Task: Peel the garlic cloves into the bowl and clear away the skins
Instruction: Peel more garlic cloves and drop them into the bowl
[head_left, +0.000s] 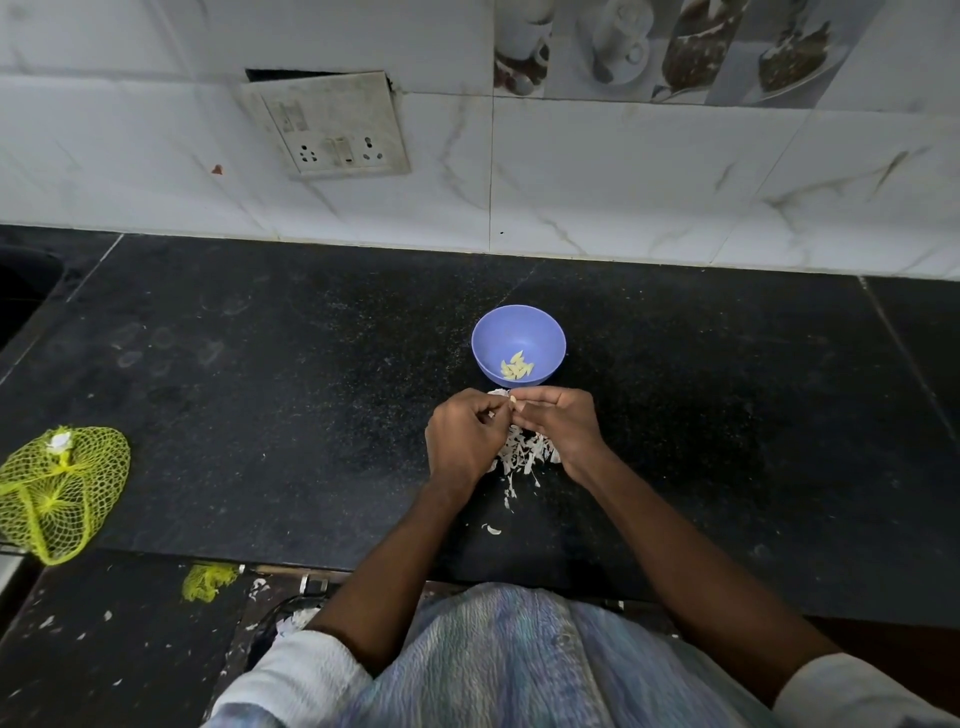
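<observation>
Both hands meet just in front of the blue bowl (518, 332), near the middle of the black table (260, 364). The left hand (464, 439) has its fingers curled in, and the right hand (563, 423) has its fingers curled likewise; between their fingertips they pinch a small pale garlic clove (512, 400), held above the table just short of the bowl's near rim. The bowl holds a small cluster of peeled cloves (516, 366) lying on its bottom. Under and between the hands lies a heap of white garlic skins (522, 452), with a few stray pieces (492, 529) scattered toward the table's near edge. A yellow mesh bag (57, 488) lies at the near left edge of the table, well apart from the hands. A switch and socket plate (332, 130) sits on the tiled wall beyond the far edge.
</observation>
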